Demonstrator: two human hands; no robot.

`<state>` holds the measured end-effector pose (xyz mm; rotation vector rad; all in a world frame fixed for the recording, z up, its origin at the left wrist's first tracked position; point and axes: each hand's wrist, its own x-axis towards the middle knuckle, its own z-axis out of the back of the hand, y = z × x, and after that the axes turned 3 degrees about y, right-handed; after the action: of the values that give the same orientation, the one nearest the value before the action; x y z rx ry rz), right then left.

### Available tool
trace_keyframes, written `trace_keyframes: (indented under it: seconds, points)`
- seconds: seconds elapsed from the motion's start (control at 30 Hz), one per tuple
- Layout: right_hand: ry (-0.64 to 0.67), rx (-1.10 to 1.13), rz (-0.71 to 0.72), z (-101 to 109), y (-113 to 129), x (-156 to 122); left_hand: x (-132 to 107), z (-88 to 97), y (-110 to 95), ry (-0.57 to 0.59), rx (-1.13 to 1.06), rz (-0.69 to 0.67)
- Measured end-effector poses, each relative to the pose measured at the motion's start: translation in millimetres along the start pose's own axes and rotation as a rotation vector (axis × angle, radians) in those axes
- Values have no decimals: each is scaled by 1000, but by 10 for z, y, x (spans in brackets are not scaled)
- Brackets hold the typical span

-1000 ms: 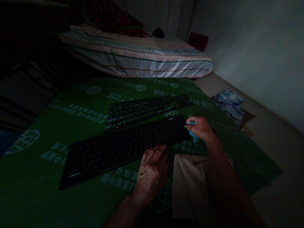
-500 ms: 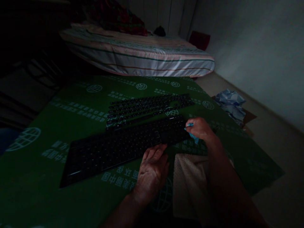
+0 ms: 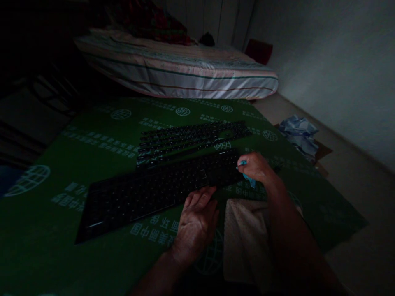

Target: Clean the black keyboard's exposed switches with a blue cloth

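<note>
A black keyboard base [image 3: 148, 189], its keycaps off, lies slantwise on the green table. Beyond it, loose black keycaps [image 3: 185, 137] are laid out in rows. My left hand [image 3: 197, 222] lies with fingers stretched out, the tips touching the keyboard's near edge. At the keyboard's right end, my right hand [image 3: 254, 166] is closed in a pinch on a small blue cloth [image 3: 249, 180], part of which hangs below the fingers. The cloth is against or just over the keyboard; I cannot tell which in the dim light.
The table has a green printed cover [image 3: 101, 144]. A beige cloth [image 3: 243, 238] lies at its near side, under my right forearm. Behind stands a bed [image 3: 197, 78] with a striped sheet. Crumpled blue-white material [image 3: 298, 129] is on the floor at right; a dark chair [image 3: 52, 94] stands left.
My right hand has shifted very slightly left with the blue cloth. The whole view has moved a little; my left hand keeps its place at the keyboard's edge.
</note>
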<state>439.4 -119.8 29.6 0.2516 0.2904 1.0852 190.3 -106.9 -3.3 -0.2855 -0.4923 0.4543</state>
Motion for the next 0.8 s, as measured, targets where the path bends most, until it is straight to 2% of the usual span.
trace_keyframes:
  seconds: [0.13, 0.27, 0.4, 0.67, 0.8]
  points:
    - [-39, -6, -35, -7, -40, 11, -4, -13, 7, -10, -12, -6]
    - [-17, 29, 3, -2, -34, -2, -16, -21, 13, 3, -15, 1]
    - [-32, -23, -37, 4, -17, -3, -18, -12, 8, 2, -9, 2]
    - [-172, 186, -117, -42, -44, 60, -23, -22, 8, 2, -9, -1]
    - [-168, 165, -157, -66, 21, 96, -16, -26, 12, -2, -16, 2]
